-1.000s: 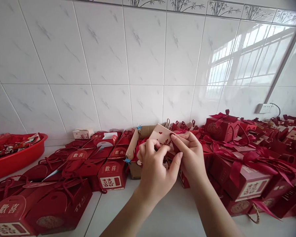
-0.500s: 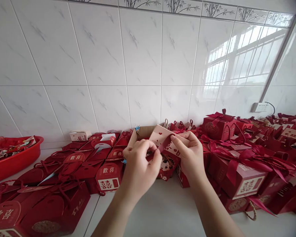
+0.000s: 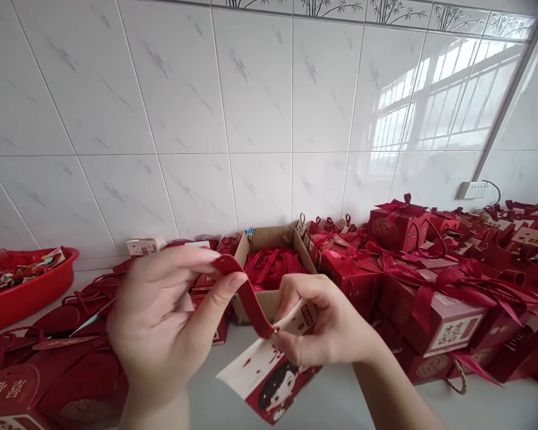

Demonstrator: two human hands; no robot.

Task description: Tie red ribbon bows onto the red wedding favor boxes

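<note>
The person's left hand (image 3: 165, 322) pinches one end of a red ribbon (image 3: 251, 301) between thumb and fingertips, raised above the white counter (image 3: 336, 400). The ribbon curves down to the right hand (image 3: 327, 328), whose fingers are closed on the top edge of a folded gift box (image 3: 269, 376), so it hangs tilted just above the counter with its cartoon figure facing up. Right behind the hands stands an open cardboard carton (image 3: 269, 236) holding loose red ribbons. Bow-tied red boxes (image 3: 448, 322) crowd the right side, flat red boxes (image 3: 49, 364) lie on the left, and a red basin (image 3: 31, 286) sits by the tiled wall (image 3: 251, 107).
</note>
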